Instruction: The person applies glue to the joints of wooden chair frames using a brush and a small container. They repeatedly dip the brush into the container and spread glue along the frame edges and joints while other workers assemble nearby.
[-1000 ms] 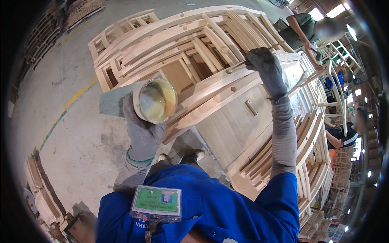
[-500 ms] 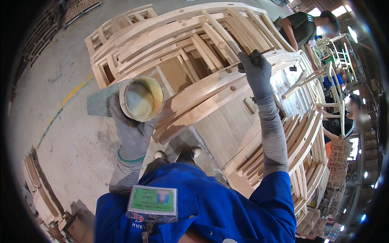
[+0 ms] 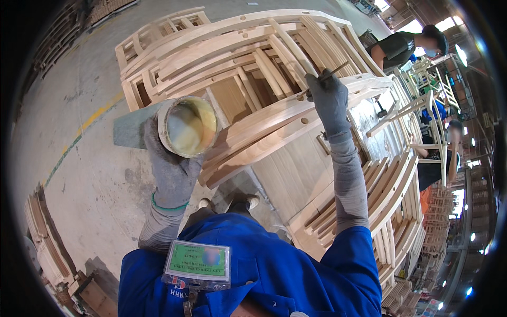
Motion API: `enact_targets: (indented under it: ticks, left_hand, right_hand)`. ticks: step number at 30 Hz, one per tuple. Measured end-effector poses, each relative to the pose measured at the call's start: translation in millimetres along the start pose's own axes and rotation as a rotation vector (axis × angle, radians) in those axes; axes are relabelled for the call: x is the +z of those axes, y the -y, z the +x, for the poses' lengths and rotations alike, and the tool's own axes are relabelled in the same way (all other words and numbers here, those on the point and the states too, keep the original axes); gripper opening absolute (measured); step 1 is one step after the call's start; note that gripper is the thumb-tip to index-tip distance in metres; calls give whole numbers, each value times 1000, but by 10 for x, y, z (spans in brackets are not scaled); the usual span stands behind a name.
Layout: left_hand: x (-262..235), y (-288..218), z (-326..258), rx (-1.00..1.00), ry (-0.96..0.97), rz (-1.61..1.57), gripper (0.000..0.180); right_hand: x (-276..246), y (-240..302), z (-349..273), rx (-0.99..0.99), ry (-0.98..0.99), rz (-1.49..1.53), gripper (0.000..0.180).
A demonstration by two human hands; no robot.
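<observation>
My left hand [image 3: 173, 174], in a grey glove, is wrapped round a round pot [image 3: 209, 126] whose opening faces up toward me. Pale yellowish liquid [image 3: 184, 129] lies inside it. Behind the pot a grey-green shape [image 3: 129, 127] juts out to the left; I cannot tell whether it belongs to the pot. My right hand [image 3: 330, 103], also gloved, pinches a thin stick [image 3: 338, 69] above a curved wooden rail [image 3: 264, 120] with round holes. The stick's lower end is near a hole, mostly hidden by the fingers; contact is unclear.
Slatted wooden frames [image 3: 222, 45] are stacked beyond the rail, with more curved pieces [image 3: 393, 195] at the right. A flat wooden panel [image 3: 285, 169] lies nearer me. Two people work at the right, one in a dark shirt [image 3: 396, 48], beside a pale chair frame [image 3: 434, 134].
My right hand has shifted slightly left and down, and the stick in it now tilts more steeply. The left hand still holds the pot in nearly the same place.
</observation>
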State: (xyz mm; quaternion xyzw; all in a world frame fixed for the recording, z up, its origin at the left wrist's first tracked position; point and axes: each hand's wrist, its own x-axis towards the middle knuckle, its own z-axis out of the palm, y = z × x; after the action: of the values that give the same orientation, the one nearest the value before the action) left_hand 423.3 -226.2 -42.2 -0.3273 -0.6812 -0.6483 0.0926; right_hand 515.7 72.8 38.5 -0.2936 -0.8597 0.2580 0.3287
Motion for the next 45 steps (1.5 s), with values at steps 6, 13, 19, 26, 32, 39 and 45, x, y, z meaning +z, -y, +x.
enact_targets:
  ticks: [6, 13, 19, 26, 32, 39, 45]
  left_hand:
    - [-7, -107, -2, -5, -19, -106, 84]
    - [28, -110, -32, 61, 17, -90, 83]
    - [15, -187, 8, 59, 30, -264, 87]
    - [-23, -299, -54, 329, 19, 100, 87]
    - [-45, -306, -104, 341, -75, 155, 88]
    - [53, -259, -124, 69, -157, -229, 90]
    - [248, -209, 58, 83, -144, -234, 90]
  right_hand:
    - [-27, -59, 60, -60, -21, -205, 25]
    - [-106, -31, 67, 70, 32, 15, 23]
    - [-479, 215, -284, -288, 81, 149, 10]
    - [-444, 1281, -1333, -113, 162, 814, 23]
    - [-258, 1270, -1761, -263, 134, 541, 22]
    - [-137, 1171, -1807, -353, 164, 1147, 25]
    - [-168, 1167, -1527, -213, 292, 775, 17]
